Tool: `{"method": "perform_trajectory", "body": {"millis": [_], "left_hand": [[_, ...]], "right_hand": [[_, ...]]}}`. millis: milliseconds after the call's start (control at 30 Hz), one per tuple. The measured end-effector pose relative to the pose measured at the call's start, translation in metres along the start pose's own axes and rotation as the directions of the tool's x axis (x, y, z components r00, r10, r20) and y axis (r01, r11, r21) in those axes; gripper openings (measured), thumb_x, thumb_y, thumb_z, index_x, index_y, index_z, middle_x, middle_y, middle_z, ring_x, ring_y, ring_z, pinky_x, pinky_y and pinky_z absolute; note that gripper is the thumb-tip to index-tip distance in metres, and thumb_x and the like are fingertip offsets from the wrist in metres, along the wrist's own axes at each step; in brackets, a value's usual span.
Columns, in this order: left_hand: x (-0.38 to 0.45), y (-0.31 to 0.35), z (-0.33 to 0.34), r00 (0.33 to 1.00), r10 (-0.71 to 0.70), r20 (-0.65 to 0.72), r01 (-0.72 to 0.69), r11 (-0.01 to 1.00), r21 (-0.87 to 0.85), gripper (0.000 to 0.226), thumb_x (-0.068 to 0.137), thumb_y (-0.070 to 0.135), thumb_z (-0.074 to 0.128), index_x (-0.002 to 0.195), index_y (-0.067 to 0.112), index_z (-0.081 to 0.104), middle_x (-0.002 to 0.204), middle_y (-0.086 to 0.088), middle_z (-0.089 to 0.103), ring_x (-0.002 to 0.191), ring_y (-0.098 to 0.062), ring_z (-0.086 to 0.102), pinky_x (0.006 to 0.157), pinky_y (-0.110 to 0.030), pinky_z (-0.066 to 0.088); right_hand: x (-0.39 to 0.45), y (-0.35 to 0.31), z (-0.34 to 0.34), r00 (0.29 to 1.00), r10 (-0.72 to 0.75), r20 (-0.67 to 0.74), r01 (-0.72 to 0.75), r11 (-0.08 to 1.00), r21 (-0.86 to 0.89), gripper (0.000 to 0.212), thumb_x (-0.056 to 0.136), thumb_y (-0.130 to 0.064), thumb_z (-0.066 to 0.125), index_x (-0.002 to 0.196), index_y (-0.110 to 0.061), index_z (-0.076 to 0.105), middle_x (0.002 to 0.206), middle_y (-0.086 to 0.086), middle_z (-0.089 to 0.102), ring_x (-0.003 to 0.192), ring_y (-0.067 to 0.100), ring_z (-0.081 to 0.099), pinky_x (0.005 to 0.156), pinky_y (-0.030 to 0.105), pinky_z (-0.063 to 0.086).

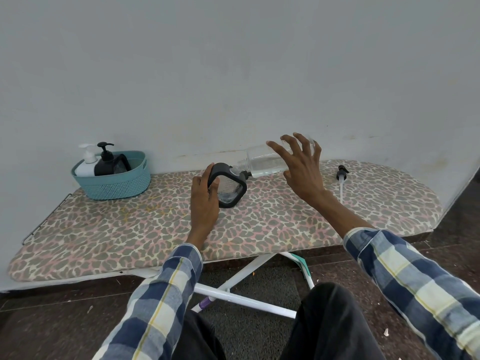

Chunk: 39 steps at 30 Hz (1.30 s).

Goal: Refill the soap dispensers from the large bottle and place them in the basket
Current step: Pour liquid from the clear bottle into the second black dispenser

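Black-framed dispenser [230,187] sits mid-board, tilted, left hand [205,194] gripping its frame. Right hand [302,165] holds the clear bottle [267,161] sideways, neck at the dispenser's opening, fingers splayed. Loose pump [341,178] lies right; teal basket [114,181] near the ironing board's [104,235] back-left edge.

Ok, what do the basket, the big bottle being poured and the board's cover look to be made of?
The basket looks like moulded teal plastic, matt, with a woven-style perforated wall. The big bottle in the right hand seems clear glossy plastic, possibly glass: the liquid shows through. The board's cover looks like printed fabric, matt, with a leopard pattern.
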State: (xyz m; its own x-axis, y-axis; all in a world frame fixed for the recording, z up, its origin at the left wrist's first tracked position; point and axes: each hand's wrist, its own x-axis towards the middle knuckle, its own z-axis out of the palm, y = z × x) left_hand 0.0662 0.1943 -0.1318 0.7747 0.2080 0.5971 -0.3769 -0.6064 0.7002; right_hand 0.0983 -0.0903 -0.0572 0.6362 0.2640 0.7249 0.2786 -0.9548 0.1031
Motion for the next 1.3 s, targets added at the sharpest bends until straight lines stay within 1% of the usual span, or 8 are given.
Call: {"method": "perform_trajectory", "body": {"millis": [200, 300, 533, 700, 967, 1033, 1133, 1300], "left_hand": [[-0.0002, -0.0002, 0.0010, 1.000, -0.015, 0.007, 0.015, 1.000, 0.015, 0.052, 0.115, 0.050, 0.038, 0.164, 0.036, 0.040, 0.124, -0.001, 0.050, 0.105, -0.018, 0.055, 0.088, -0.026, 0.041], [-0.0002, -0.0009, 0.0012, 1.000, -0.017, 0.008, 0.016, 1.000, 0.013, 0.053, 0.114, 0.053, 0.036, 0.164, 0.036, 0.040, 0.128, -0.002, 0.050, 0.111, -0.018, 0.055, 0.093, -0.028, 0.042], [-0.0002, -0.0015, 0.0013, 1.000, -0.015, 0.012, 0.014, 1.000, 0.021, 0.053, 0.114, 0.053, 0.036, 0.164, 0.038, 0.039, 0.130, -0.001, 0.050, 0.113, -0.019, 0.054, 0.094, -0.030, 0.043], [-0.0003, -0.0003, 0.0009, 1.000, -0.015, 0.010, 0.015, 1.000, 0.024, 0.052, 0.115, 0.051, 0.037, 0.165, 0.037, 0.039, 0.125, -0.001, 0.050, 0.107, -0.018, 0.054, 0.089, -0.027, 0.042], [-0.0007, 0.0002, 0.0003, 1.000, -0.008, 0.008, 0.008, 1.000, 0.010, 0.051, 0.115, 0.051, 0.037, 0.164, 0.038, 0.040, 0.127, -0.001, 0.050, 0.110, -0.016, 0.054, 0.092, -0.025, 0.042], [-0.0005, 0.0008, -0.0001, 1.000, 0.001, 0.002, -0.001, 1.000, 0.015, 0.052, 0.114, 0.052, 0.036, 0.164, 0.037, 0.040, 0.126, 0.000, 0.050, 0.109, -0.015, 0.054, 0.090, -0.021, 0.041], [0.0001, 0.0013, 0.0000, 1.000, 0.007, 0.002, -0.007, 1.000, 0.019, 0.052, 0.114, 0.052, 0.037, 0.164, 0.036, 0.040, 0.125, 0.000, 0.049, 0.108, -0.014, 0.053, 0.086, -0.008, 0.036], [0.0003, 0.0023, -0.0008, 1.000, 0.002, 0.007, -0.002, 1.000, 0.002, 0.054, 0.114, 0.052, 0.037, 0.165, 0.035, 0.041, 0.126, -0.002, 0.050, 0.107, -0.015, 0.053, 0.084, -0.005, 0.037]], "right_hand": [[0.0005, 0.0000, -0.0004, 1.000, 0.001, -0.006, -0.001, 1.000, 0.002, 0.104, 0.076, 0.006, 0.072, 0.160, -0.043, 0.036, 0.159, 0.000, 0.039, 0.154, 0.032, 0.028, 0.120, 0.060, 0.023], [0.0009, -0.0007, -0.0009, 1.000, -0.003, -0.005, 0.003, 1.000, 0.000, 0.104, 0.076, 0.006, 0.072, 0.160, -0.043, 0.035, 0.159, 0.000, 0.039, 0.154, 0.031, 0.027, 0.121, 0.060, 0.022], [-0.0002, -0.0004, -0.0008, 1.000, -0.003, -0.007, 0.003, 1.000, -0.001, 0.104, 0.076, 0.006, 0.073, 0.160, -0.043, 0.035, 0.159, 0.000, 0.039, 0.154, 0.030, 0.026, 0.121, 0.060, 0.022], [0.0006, 0.0006, -0.0013, 1.000, -0.006, -0.012, 0.006, 1.000, 0.001, 0.105, 0.075, 0.007, 0.072, 0.160, -0.043, 0.035, 0.159, 0.001, 0.039, 0.155, 0.031, 0.027, 0.121, 0.060, 0.021], [0.0008, 0.0005, -0.0016, 1.000, -0.007, -0.009, 0.007, 1.000, 0.001, 0.104, 0.076, 0.006, 0.072, 0.160, -0.043, 0.035, 0.159, 0.000, 0.038, 0.155, 0.030, 0.026, 0.122, 0.060, 0.021], [0.0008, 0.0007, -0.0014, 1.000, -0.009, -0.005, 0.009, 1.000, 0.001, 0.104, 0.076, 0.006, 0.072, 0.160, -0.043, 0.034, 0.159, 0.000, 0.038, 0.155, 0.030, 0.026, 0.122, 0.060, 0.021], [0.0009, 0.0011, -0.0014, 1.000, -0.011, -0.005, 0.011, 1.000, 0.000, 0.104, 0.076, 0.005, 0.073, 0.160, -0.043, 0.034, 0.159, 0.000, 0.038, 0.155, 0.030, 0.026, 0.122, 0.060, 0.021], [0.0005, 0.0010, -0.0018, 1.000, -0.008, -0.003, 0.008, 1.000, 0.002, 0.104, 0.076, 0.004, 0.073, 0.160, -0.043, 0.034, 0.159, 0.000, 0.039, 0.155, 0.031, 0.027, 0.123, 0.059, 0.020]]}}
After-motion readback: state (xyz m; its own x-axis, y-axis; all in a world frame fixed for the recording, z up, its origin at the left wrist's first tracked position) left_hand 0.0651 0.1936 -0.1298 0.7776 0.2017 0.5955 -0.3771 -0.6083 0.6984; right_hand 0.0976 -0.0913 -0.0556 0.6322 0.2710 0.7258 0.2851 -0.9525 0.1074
